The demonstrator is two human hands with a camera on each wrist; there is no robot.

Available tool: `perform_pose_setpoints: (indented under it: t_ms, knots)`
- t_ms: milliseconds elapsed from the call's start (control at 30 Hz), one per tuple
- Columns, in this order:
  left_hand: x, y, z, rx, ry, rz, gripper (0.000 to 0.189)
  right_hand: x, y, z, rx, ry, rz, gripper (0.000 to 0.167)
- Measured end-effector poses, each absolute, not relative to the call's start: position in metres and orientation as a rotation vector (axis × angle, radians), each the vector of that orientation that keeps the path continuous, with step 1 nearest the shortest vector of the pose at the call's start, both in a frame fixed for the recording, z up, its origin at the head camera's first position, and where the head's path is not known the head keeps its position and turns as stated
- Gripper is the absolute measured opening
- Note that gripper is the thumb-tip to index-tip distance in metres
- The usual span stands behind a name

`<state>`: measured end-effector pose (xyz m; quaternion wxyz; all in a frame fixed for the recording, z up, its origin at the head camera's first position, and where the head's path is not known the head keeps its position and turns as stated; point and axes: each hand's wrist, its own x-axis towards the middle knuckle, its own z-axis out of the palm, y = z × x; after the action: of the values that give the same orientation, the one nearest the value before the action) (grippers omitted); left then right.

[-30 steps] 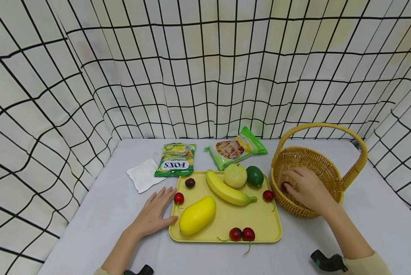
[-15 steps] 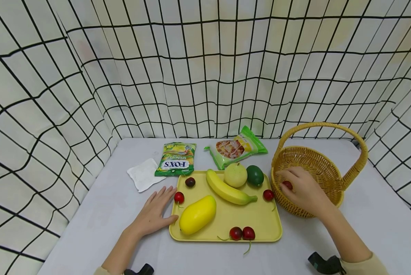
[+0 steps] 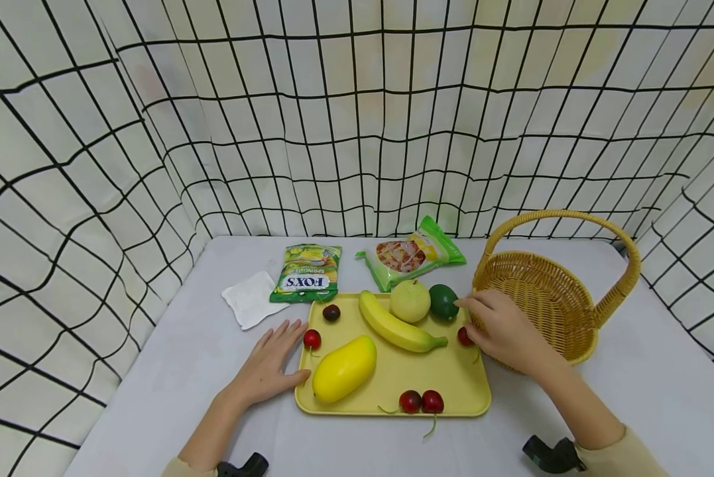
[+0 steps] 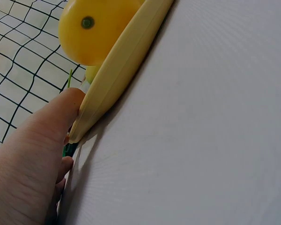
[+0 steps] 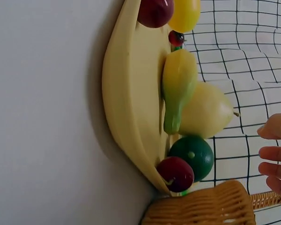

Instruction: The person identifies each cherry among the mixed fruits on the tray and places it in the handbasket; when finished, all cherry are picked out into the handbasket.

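My right hand (image 3: 506, 331) hovers over the right edge of the yellow tray (image 3: 392, 391), its fingers near a dark green round fruit (image 3: 443, 302) and its thumb by a cherry (image 3: 464, 336). In the right wrist view, thumb and fingers (image 5: 276, 154) are apart with nothing between them. My left hand (image 3: 267, 371) lies on the table with its fingers spread, the thumb touching the tray's left edge. Close by are a mango (image 3: 345, 370) and another cherry (image 3: 311, 340). Also on the tray are a banana (image 3: 398, 328), a pale round pear (image 3: 410, 301) and a dark cherry (image 3: 331, 313).
A wicker basket (image 3: 577, 318) with a tall handle stands right of the tray, partly behind my right hand. Two cherries (image 3: 421, 401) lie at the tray's front edge. Behind it are a Fox's packet (image 3: 306, 271), a green snack bag (image 3: 410, 255) and a white cloth (image 3: 251, 299).
My right hand has left the basket and moved left to the tray's edge. The cherry at its fingers in the basket is now out of sight. The left hand stays put.
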<state>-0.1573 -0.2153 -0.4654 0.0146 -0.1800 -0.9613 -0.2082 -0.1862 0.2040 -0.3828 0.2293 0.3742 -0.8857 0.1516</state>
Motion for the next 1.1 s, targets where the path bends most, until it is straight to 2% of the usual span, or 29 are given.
perform_pose_setpoints:
  t_ms: [267, 567, 1100]
  knots:
    - [-0.158, -0.215, -0.465, -0.559, -2.991, -0.645, 0.081, -0.191, 0.187, -0.386, 1.087, -2.43, 0.409, 0.035]
    - [-0.158, -0.215, -0.465, -0.554, -2.992, -0.652, 0.081, -0.195, 0.16, -0.386, 1.182, -2.401, 0.378, 0.03]
    - [-0.157, -0.215, -0.467, -0.553, -2.995, -0.659, 0.08, -0.202, 0.119, -0.39, 1.29, -2.446, 0.359, 0.033]
